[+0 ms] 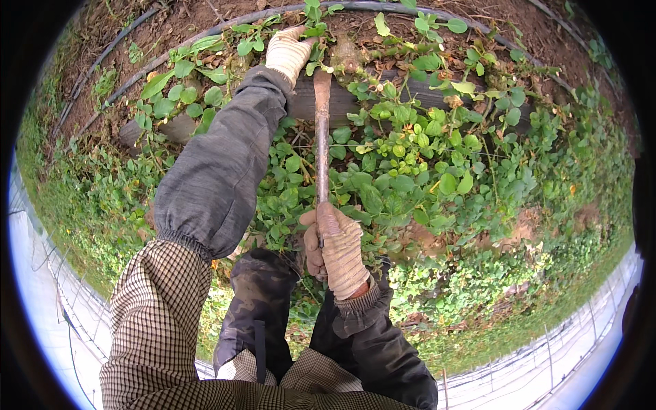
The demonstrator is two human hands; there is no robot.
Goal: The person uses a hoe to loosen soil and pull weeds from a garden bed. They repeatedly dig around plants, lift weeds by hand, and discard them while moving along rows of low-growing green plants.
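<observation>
My left hand (288,55), in a striped knit glove, reaches to the base of the plants at the top of the view. Its fingertips are among small leafy stems (316,32), and leaves partly hide what lies between them. My right hand (339,248), in a soiled glove of the same kind, is wrapped around the near end of a long narrow hand tool (322,138). The tool's shaft points away from me. Its flat, soil-brown end meets the plants beside a knobbly woody stump (346,54), just right of my left hand.
A weathered wooden board (335,100) runs crosswise under the tool. Beyond it, a dark irrigation pipe (246,19) lies on brown soil (169,28). Dense leafy plants (410,179) spread before my legs (261,302), with a thin wire (379,146) through them. Cut branches (405,51) jut out rightward.
</observation>
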